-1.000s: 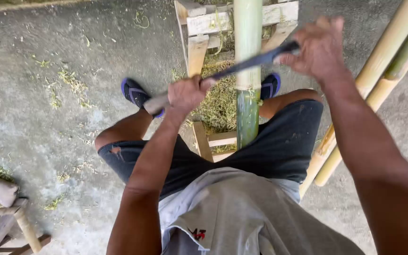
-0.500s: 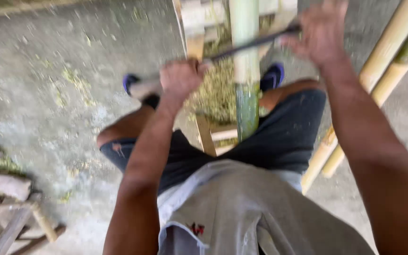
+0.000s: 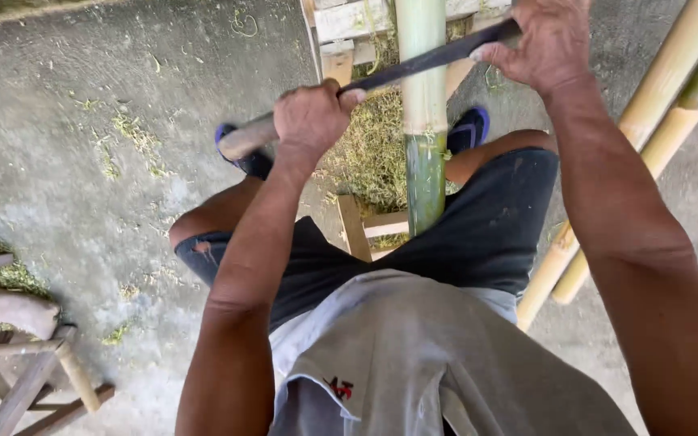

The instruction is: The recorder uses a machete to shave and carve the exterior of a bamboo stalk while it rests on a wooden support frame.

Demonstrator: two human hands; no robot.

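1. Bamboo pole (image 3: 423,97), the largest thing: long axis runs from the top edge of view down toward the person, lower end between the knees, resting on a wooden frame (image 3: 357,230). Upper part pale, lower part green.
2. Blade (image 3: 430,58), long & dark: lies crosswise on the pole, long axis left-low to right-high, handle end pointing left.
3. Right hand (image 3: 551,44): fingers closed tight on the blade's far end, bare skin on metal. Risk, I judge: a slip could cut the palm.
4. Left hand (image 3: 310,117): fist clamped on the pale handle (image 3: 245,139).
5. Risk: blade skids off the round pole twd thighs; feet in sandals sit close below.
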